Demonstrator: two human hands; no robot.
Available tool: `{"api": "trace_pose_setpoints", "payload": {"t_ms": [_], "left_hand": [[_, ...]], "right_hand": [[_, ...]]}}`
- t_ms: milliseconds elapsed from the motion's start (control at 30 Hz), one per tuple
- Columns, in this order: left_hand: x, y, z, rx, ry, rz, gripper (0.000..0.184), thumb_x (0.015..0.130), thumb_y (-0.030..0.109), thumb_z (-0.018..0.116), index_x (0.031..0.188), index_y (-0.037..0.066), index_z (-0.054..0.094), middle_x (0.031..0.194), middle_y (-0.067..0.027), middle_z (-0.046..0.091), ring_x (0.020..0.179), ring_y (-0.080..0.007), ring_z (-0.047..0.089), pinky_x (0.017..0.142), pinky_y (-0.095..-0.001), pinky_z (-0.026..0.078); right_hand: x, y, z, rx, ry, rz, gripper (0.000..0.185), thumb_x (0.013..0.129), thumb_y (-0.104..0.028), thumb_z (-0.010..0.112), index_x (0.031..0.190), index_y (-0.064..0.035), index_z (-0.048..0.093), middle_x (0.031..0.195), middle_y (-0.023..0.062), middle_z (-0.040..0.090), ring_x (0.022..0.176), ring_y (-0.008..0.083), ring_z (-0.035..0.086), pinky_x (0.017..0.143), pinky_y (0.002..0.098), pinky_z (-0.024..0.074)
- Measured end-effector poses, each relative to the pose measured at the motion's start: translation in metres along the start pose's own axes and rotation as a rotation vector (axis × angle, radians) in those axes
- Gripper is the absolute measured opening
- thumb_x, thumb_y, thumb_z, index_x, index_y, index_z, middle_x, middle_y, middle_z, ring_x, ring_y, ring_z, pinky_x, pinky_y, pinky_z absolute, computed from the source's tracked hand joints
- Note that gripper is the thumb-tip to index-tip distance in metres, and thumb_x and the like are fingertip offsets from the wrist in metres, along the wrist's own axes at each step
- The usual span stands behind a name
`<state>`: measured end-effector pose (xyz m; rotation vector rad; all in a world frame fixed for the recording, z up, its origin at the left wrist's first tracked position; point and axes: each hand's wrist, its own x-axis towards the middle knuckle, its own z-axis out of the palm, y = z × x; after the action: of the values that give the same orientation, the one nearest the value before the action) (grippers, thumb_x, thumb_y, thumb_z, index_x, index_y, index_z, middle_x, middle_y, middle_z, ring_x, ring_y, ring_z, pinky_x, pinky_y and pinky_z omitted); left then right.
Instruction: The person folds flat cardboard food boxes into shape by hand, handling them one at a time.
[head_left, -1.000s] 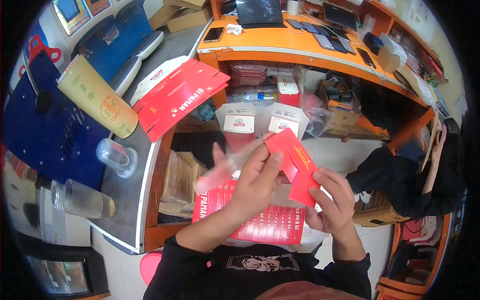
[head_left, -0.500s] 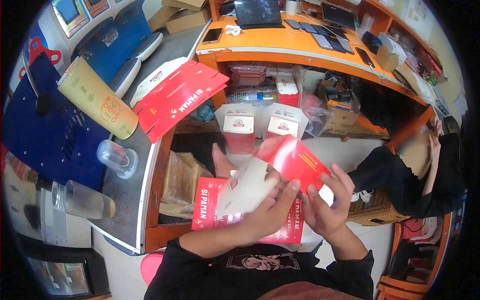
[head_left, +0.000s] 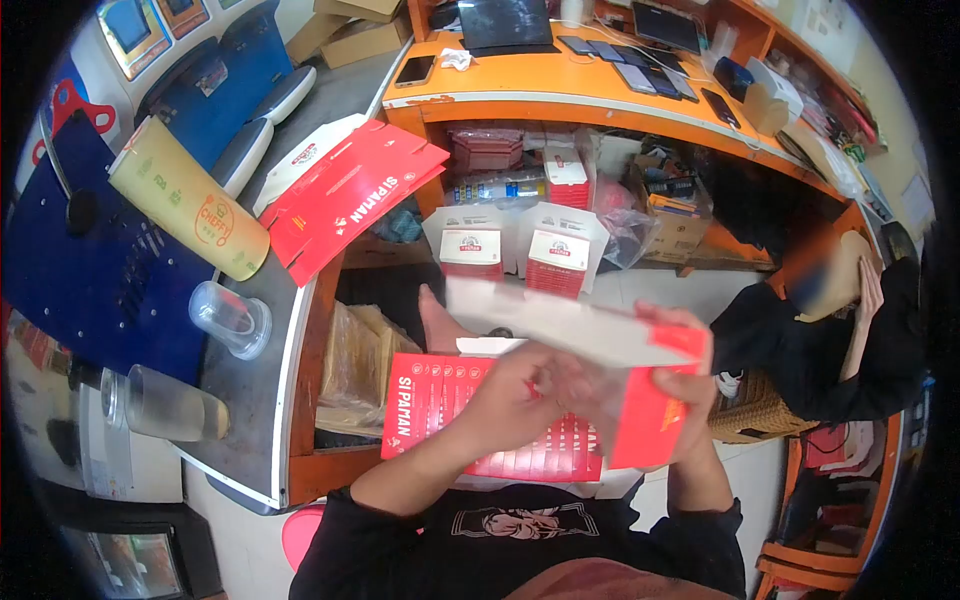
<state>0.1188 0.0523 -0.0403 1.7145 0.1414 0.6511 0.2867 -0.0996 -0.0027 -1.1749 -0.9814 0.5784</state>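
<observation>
A red and white folding carton [head_left: 650, 425] is tilted in front of my chest, its pale inner side and long flap smeared by motion. My right hand [head_left: 690, 375] is closed round its right side, thumb on the red face. At the carton's left opening is my left hand [head_left: 525, 395], fingers bent and blurred, so their grip on it is unclear. Beneath both hands lies a row of red cartons [head_left: 430, 410] lettered SI PAMAN, packed side by side. Two white-topped red cartons [head_left: 471, 250] [head_left: 557, 258] stand upright with their flaps open beyond my hands.
Flat red carton blanks [head_left: 360, 190] lie on the grey counter [head_left: 250, 440] at left, near a tall cup [head_left: 190, 200] and a clear plastic cup [head_left: 230, 318]. Phones and a laptop [head_left: 505, 25] rest on the orange desk [head_left: 480, 95]. Another person [head_left: 820, 340] sits at right.
The carton has turned and opened out, its red face moving down and right. My right hand has closed round its side; my left hand has shifted slightly left.
</observation>
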Motion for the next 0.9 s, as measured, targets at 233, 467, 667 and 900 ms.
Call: {"api": "trace_pose_setpoints", "payload": {"t_ms": [233, 467, 667, 900], "left_hand": [[-0.001, -0.029, 0.008, -0.466, 0.318, -0.613, 0.049, 0.11, 0.033, 0.047, 0.14, -0.006, 0.046, 0.144, -0.0224, 0.05, 0.125, -0.0287, 0.056, 0.106, -0.0379, 0.045], [-0.014, -0.053, -0.014, -0.093, 0.26, -0.218, 0.063, 0.107, 0.032, 0.051, 0.157, 0.0, 0.031, 0.159, -0.0171, 0.035, 0.145, -0.0279, 0.039, 0.124, -0.044, 0.021], [-0.009, -0.025, -0.041, -0.334, -0.095, -0.213, 0.067, 0.101, 0.004, 0.058, 0.159, 0.003, 0.024, 0.151, -0.0122, 0.044, 0.139, -0.0208, 0.045, 0.117, -0.0343, 0.035], [-0.018, 0.002, -0.021, 0.333, -0.322, 0.027, 0.122, 0.066, 0.041, 0.094, 0.156, 0.006, 0.021, 0.157, -0.0222, 0.026, 0.149, -0.0418, 0.026, 0.121, -0.0505, 0.03]], "right_hand": [[0.009, 0.014, 0.014, -0.003, 0.066, -0.401, 0.038, 0.098, -0.026, 0.062, 0.126, -0.0039, 0.051, 0.148, 0.0234, 0.045, 0.133, 0.0303, 0.051, 0.113, 0.0421, 0.0409], [-0.025, 0.041, -0.062, -0.418, 0.051, 0.152, 0.068, 0.086, -0.044, 0.076, 0.13, -0.0055, 0.042, 0.136, 0.019, 0.057, 0.119, 0.0219, 0.061, 0.1, 0.0373, 0.0505], [-0.033, 0.059, -0.068, 0.094, 0.007, 0.256, 0.083, 0.089, -0.033, 0.065, 0.156, -0.0004, 0.03, 0.136, 0.0117, 0.054, 0.123, 0.0193, 0.055, 0.105, 0.0335, 0.0445], [-0.039, 0.081, -0.048, 0.036, 0.236, 0.408, 0.056, 0.097, -0.019, 0.04, 0.149, 0.0018, 0.041, 0.137, 0.014, 0.057, 0.128, 0.0218, 0.055, 0.111, 0.036, 0.0404]]}}
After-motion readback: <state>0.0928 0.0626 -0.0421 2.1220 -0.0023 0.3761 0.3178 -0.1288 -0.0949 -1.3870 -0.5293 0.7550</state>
